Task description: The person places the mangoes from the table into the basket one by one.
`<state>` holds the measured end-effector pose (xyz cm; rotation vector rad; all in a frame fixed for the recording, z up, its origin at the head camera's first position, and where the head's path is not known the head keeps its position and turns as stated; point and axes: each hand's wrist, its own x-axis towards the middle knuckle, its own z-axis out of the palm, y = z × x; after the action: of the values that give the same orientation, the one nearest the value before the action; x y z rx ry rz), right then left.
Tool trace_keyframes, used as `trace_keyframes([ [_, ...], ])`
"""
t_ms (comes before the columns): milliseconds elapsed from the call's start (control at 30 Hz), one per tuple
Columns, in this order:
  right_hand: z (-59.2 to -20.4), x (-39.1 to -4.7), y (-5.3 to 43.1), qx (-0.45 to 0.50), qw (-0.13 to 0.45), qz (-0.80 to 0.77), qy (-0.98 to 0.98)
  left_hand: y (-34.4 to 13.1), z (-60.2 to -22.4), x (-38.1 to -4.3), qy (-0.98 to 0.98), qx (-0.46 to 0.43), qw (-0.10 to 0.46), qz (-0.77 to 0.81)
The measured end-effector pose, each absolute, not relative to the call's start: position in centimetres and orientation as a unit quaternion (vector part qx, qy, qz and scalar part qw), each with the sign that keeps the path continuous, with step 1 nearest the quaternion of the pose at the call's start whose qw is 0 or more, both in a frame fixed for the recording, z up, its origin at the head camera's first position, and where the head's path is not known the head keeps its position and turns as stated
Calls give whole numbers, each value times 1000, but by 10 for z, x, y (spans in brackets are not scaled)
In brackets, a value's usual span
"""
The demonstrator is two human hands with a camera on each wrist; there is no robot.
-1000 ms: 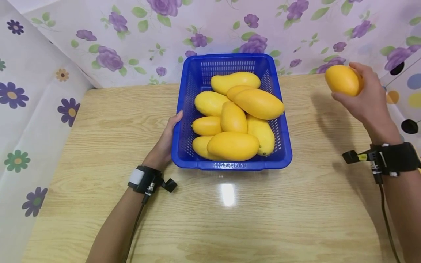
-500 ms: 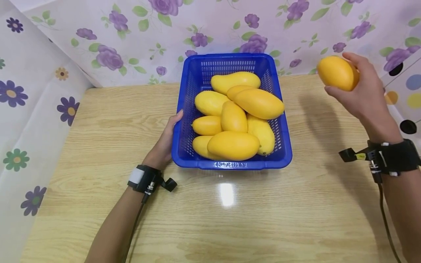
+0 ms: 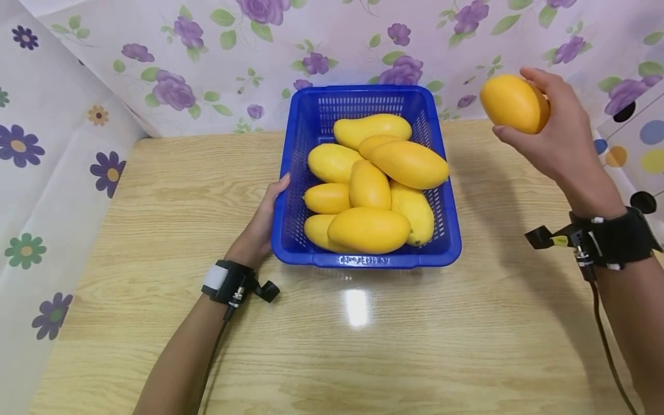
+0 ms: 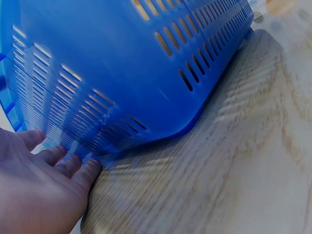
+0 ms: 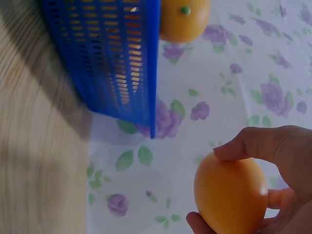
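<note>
A blue plastic basket (image 3: 366, 260) stands on the wooden table, holding several yellow mangoes (image 3: 369, 230). My left hand (image 3: 256, 223) rests against the basket's left side, its thumb at the rim. In the left wrist view, the fingers (image 4: 72, 166) of that hand lie fairly straight, their tips touching the slotted wall low down. To the right of the basket, my right hand (image 3: 560, 124) grips an orange-yellow mango (image 3: 513, 104) in the air. The right wrist view has this held mango (image 5: 230, 192) between thumb and fingers, apart from the basket; part of the hand is cut off.
A floral sheet (image 3: 197, 75) hangs behind the basket, and another patterned sheet (image 3: 46, 190) covers the left side. The wooden table (image 3: 337, 357) extends around the basket. A camera strap (image 3: 614, 239) with a cable is on the right wrist, another strap (image 3: 230, 283) on the left.
My right hand has moved left and farther from me, bringing the held mango nearer to the basket. The left hand and the basket stay in place.
</note>
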<state>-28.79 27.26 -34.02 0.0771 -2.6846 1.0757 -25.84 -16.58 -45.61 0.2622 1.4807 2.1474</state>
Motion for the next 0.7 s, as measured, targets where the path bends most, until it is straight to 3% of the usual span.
trace_keyframes([
  [700,-335,-304,222,104,123,351,-922,-166,-458,-260,530,105,255,802],
])
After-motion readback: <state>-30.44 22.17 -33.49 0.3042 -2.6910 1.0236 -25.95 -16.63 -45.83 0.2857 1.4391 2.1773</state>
